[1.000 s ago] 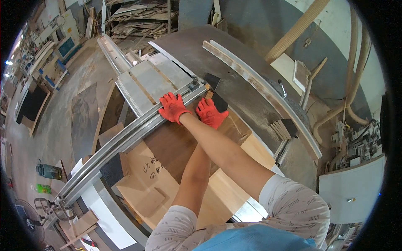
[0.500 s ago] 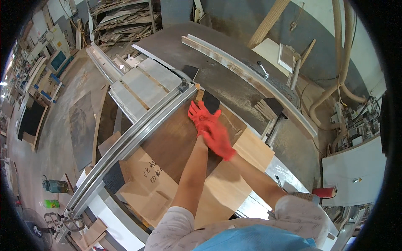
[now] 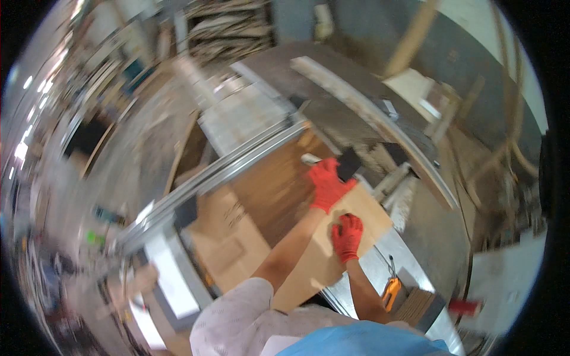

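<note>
Both my hands wear red gloves. My left hand (image 3: 329, 185), fingers spread, lies over the edge where a dark brown board (image 3: 270, 178) meets a pale wood board (image 3: 371, 213). Just beyond its fingertips are a black block (image 3: 349, 164) and a small whitish piece (image 3: 310, 159). Nearer to me, my right hand (image 3: 348, 237) rests on the pale board with fingers bent and the thumb apart. Nothing shows in its grasp. Left of the brown board lies a light brown panel (image 3: 228, 249) with dark handwriting, blurred now.
A long metal rail (image 3: 237, 160) runs along the left of the boards; a long straight bar (image 3: 380, 118) crosses the far right. An orange-handled tool (image 3: 390, 292) and a stack of brown strips (image 3: 415, 305) sit at the near right. Scrap wood fills a rack (image 3: 228, 29) behind.
My hands, crossed one over the other on the brown board before, are now apart. The right has drawn back toward me onto the pale board. The view has shifted and blurred.
</note>
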`<control>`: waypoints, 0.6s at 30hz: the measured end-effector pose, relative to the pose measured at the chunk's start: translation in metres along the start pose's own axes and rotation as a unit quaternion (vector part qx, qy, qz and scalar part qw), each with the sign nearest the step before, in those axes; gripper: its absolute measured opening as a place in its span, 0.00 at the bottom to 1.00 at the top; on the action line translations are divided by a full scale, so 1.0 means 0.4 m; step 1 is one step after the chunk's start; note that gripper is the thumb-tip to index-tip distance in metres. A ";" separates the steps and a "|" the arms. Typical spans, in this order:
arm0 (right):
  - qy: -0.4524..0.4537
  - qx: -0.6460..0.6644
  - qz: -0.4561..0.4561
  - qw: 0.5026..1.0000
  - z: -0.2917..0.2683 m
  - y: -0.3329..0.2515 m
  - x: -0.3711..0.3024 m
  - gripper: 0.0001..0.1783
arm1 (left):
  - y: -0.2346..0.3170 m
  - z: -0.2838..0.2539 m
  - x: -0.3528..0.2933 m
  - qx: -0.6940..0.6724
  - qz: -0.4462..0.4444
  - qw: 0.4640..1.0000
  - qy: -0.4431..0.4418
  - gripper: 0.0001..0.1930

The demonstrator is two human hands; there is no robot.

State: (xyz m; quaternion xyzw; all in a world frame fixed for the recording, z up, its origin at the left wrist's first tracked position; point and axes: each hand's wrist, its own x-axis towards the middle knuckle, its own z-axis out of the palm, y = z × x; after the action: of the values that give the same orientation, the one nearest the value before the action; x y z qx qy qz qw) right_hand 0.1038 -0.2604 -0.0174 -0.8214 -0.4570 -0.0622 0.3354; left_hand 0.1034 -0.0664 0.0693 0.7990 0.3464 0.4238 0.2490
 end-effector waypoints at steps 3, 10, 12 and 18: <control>0.041 0.007 -0.048 0.998 -0.016 -0.012 0.010 0.14 | -0.004 -0.136 -0.214 -0.019 -0.024 0.997 -0.075 0.39; 0.019 -0.012 -0.025 0.999 0.001 0.021 -0.020 0.17 | -0.243 -0.657 -0.363 0.129 0.010 0.989 0.071 0.36; 0.016 -0.002 -0.023 1.000 -0.005 0.010 -0.021 0.17 | -0.332 -0.813 -0.350 0.165 -0.012 0.979 0.120 0.36; 0.036 0.010 -0.024 0.999 -0.011 0.010 -0.016 0.15 | -0.520 -1.194 -0.258 0.195 -0.071 0.978 0.004 0.40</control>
State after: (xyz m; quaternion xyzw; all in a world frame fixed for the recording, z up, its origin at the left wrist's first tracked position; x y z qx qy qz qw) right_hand 0.1043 -0.2691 -0.0185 -0.8041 -0.4650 -0.0950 0.3579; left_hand -0.4150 0.0366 0.1202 0.8035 0.4798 0.3326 0.1162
